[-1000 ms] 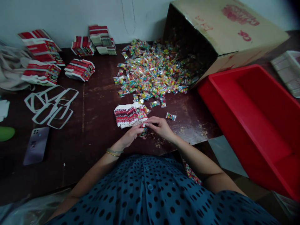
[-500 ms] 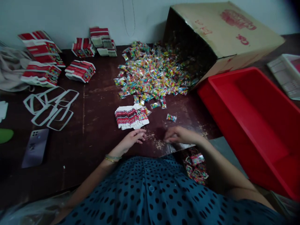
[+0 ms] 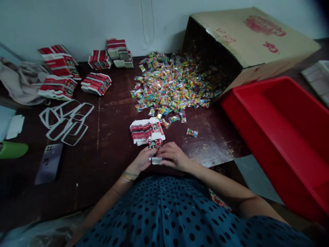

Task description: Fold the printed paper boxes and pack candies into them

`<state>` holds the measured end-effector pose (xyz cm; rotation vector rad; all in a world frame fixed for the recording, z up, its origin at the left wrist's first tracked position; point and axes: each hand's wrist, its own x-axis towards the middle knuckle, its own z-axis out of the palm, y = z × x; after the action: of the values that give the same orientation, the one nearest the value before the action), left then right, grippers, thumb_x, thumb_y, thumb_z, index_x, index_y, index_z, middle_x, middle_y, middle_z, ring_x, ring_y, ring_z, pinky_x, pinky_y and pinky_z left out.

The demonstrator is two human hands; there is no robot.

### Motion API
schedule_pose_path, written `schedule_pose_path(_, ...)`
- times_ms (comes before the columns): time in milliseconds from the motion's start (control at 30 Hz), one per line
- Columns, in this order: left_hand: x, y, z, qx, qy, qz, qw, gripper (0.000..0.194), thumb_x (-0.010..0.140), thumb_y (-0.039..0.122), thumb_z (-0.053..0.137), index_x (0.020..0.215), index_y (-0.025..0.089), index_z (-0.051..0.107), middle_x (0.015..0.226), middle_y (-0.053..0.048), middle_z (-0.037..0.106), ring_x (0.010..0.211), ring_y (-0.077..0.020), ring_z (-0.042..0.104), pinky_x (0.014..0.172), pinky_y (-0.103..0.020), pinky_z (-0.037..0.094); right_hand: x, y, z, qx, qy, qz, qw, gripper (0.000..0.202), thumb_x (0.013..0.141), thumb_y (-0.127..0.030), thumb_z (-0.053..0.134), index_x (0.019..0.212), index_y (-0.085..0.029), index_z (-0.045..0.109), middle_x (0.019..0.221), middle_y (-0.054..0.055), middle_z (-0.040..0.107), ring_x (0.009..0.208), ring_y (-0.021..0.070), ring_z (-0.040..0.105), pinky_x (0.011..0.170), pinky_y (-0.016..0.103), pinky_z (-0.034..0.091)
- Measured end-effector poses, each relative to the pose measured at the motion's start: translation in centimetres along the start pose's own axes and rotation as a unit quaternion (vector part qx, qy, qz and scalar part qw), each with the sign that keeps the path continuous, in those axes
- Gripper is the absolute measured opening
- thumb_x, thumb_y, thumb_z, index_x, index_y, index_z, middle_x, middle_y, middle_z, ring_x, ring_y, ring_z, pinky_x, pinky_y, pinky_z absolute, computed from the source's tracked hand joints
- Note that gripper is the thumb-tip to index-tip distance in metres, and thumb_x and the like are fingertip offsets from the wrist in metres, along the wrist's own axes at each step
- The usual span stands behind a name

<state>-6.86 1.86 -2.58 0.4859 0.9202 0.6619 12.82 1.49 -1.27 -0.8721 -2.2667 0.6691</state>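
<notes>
Between my two hands is a small printed candy box (image 3: 155,144), red and colourful with white end flaps standing out at top and bottom. My left hand (image 3: 143,160) grips its left side, thumb across the front. My right hand (image 3: 175,156) has its fingers closed on the right edge. Just beyond lies a fanned stack of flat candy boxes (image 3: 143,131). One wrapped candy packet (image 3: 192,132) rests alone to the right of the stack. Farther back spreads a large heap of wrapped candy packets (image 3: 169,85).
A cardboard carton (image 3: 257,37) lies on its side behind the heap. To the right stands a red plastic tub (image 3: 272,137). Bundled boxes (image 3: 96,83), white loops (image 3: 67,120), a phone (image 3: 48,164) and a green object (image 3: 14,150) occupy the left side.
Both hands were apart and empty; now they have come together on one candy box in front of the stack. The view has shifted slightly to the left.
</notes>
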Motion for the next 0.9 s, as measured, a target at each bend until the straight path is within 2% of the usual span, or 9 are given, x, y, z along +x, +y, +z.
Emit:
schedule_pose_path(100, 0.3, -1.0, 1.2, 0.055, 0.016, -0.022, 0.998, 0.028, 0.065, 0.019, 0.072, 0.090, 0.014, 0.060, 0.071, -0.001, 0.067, 0.064, -0.0158, 0.063, 0.067, -0.029, 0.050, 0.8, -0.2, 0.5, -0.005, 0.071, 0.098, 0.993, 0.027, 0.087, -0.036, 0.060, 0.111, -0.022, 0.064, 0.120, 0.009, 0.062, 0.110, 0.0238, 0.048, 0.094, 0.043, 0.040)
schedule_pose_path(200, 0.0, -1.6, 2.1, 0.074, 0.039, -0.007, 0.996, 0.023, 0.065, 0.019, 0.068, 0.085, 0.015, 0.058, 0.065, 0.001, 0.064, 0.061, -0.0141, 0.061, 0.065, -0.027, 0.049, 1.6, 0.3, 0.6, 0.039, 0.074, 0.137, 0.987, 0.019, 0.085, -0.035, 0.063, 0.097, -0.021, 0.067, 0.126, 0.009, 0.057, 0.118, 0.0246, 0.045, 0.099, 0.045, 0.038)
schedule_pose_path(300, -0.5, -1.4, 2.7, 0.091, 0.038, 0.002, 0.995, 0.022, 0.063, 0.018, 0.067, 0.082, 0.015, 0.057, 0.066, 0.001, 0.063, 0.062, -0.0131, 0.060, 0.065, -0.025, 0.048, 1.8, 0.4, -0.2, 0.114, 0.026, 0.169, 0.979, 0.020, 0.078, -0.038, 0.070, 0.082, -0.019, 0.068, 0.135, 0.009, 0.048, 0.125, 0.0262, 0.041, 0.104, 0.045, 0.034)
schedule_pose_path(400, -0.9, -0.7, 2.9, 0.129, -0.073, -0.053, 0.988, 0.025, 0.065, 0.023, 0.069, 0.085, 0.013, 0.059, 0.072, -0.003, 0.066, 0.066, -0.0162, 0.063, 0.065, -0.028, 0.049, 1.9, 0.4, -1.8, 0.236, -0.075, 0.151, 0.957, 0.017, 0.079, -0.034, 0.069, 0.080, -0.018, 0.069, 0.134, 0.008, 0.048, 0.128, 0.0239, 0.041, 0.107, 0.040, 0.033)
schedule_pose_path(467, -0.8, -0.5, 2.8, 0.176, -0.093, -0.053, 0.979, 0.031, 0.065, 0.028, 0.073, 0.088, 0.012, 0.060, 0.069, -0.003, 0.065, 0.062, -0.0161, 0.062, 0.060, -0.027, 0.048, 2.0, 0.4, -2.5, 0.288, -0.097, 0.142, 0.942, 0.015, 0.082, -0.032, 0.067, 0.084, -0.017, 0.068, 0.135, 0.007, 0.047, 0.128, 0.0222, 0.042, 0.106, 0.036, 0.034)
schedule_pose_path(600, -0.3, -1.7, 2.5, 0.248, 0.050, 0.036, 0.967, 0.032, 0.069, 0.039, 0.072, 0.083, 0.013, 0.060, 0.065, -0.001, 0.062, 0.057, -0.0149, 0.059, 0.057, -0.026, 0.047, 1.2, 0.0, -1.9, 0.294, 0.020, 0.245, 0.924, 0.025, 0.084, -0.033, 0.063, 0.104, -0.019, 0.057, 0.111, 0.006, 0.059, 0.098, 0.0164, 0.058, 0.086, 0.031, 0.047)
schedule_pose_path(700, -0.8, -2.6, 2.2, 0.268, 0.088, 0.121, 0.952, 0.036, 0.077, 0.041, 0.065, 0.102, 0.016, 0.055, 0.079, -0.003, 0.067, 0.070, -0.0176, 0.063, 0.065, -0.027, 0.049, -0.2, -0.4, -0.7, 0.323, 0.069, 0.301, 0.895, 0.043, 0.080, -0.033, 0.067, 0.115, -0.021, 0.046, 0.093, 0.000, 0.063, 0.072, 0.0101, 0.057, 0.067, 0.024, 0.048)
schedule_pose_path(800, -2.0, -3.0, 1.8, 0.296, 0.103, 0.198, 0.929, 0.048, 0.078, 0.035, 0.066, 0.117, 0.021, 0.042, 0.084, -0.001, 0.066, 0.075, -0.0163, 0.063, 0.072, -0.027, 0.048, -1.9, -0.6, 0.3, 0.435, 0.068, 0.355, 0.825, 0.037, 0.080, -0.039, 0.066, 0.106, -0.020, 0.048, 0.076, -0.003, 0.062, 0.057, 0.0074, 0.053, 0.054, 0.019, 0.045)
schedule_pose_path(900, -2.9, -3.0, 1.1, 0.356, 0.060, 0.200, 0.911, 0.039, 0.079, 0.034, 0.065, 0.112, 0.021, 0.048, 0.081, -0.001, 0.065, 0.074, -0.0155, 0.062, 0.073, -0.026, 0.047, -3.0, -0.3, 1.1, 0.578, 0.027, 0.418, 0.700, 0.030, 0.080, -0.044, 0.065, 0.088, -0.017, 0.053, 0.062, -0.004, 0.056, 0.050, 0.0059, 0.051, 0.048, 0.017, 0.046)
